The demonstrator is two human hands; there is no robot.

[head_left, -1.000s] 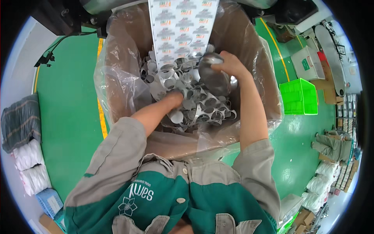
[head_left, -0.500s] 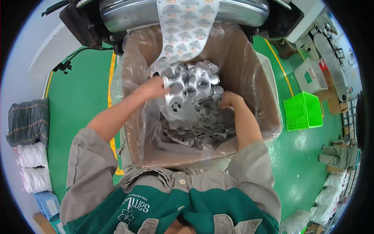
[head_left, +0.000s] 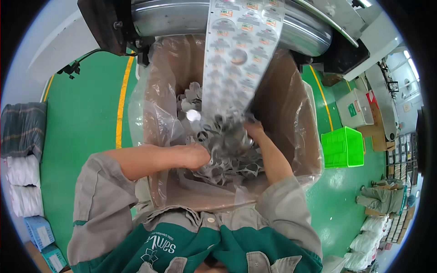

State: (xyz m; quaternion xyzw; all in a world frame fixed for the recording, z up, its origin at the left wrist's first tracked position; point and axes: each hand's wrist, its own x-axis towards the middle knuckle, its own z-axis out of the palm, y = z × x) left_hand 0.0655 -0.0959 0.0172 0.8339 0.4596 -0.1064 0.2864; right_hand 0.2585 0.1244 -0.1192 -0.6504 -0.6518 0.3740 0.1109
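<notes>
A long strip of printed foil (head_left: 236,63) hangs from a metal roller into a lined carton. Its lower end is bunched silver foil full of round holes, smeared by motion between my hands. My left hand (head_left: 195,156) is closed at the near left edge of this bunched part, and its fingertips are partly hidden. At the far right of the bunch, my right hand (head_left: 254,129) is closed on the foil, with its fingers blurred. Loose silver foil scraps (head_left: 190,96) and round pieces lie below and around both hands.
The brown carton (head_left: 286,109) has a clear plastic liner folded over its rim. Above it sits the metal roller (head_left: 168,20) in black brackets. A green crate (head_left: 342,148) stands on the floor at right; wrapped bundles (head_left: 22,170) are at left. Another person (head_left: 384,199) is far right.
My left hand has come down toward me, and my right hand has moved slightly left and down. The foil strip hangs longer and straighter, with its punched end lower in the carton.
</notes>
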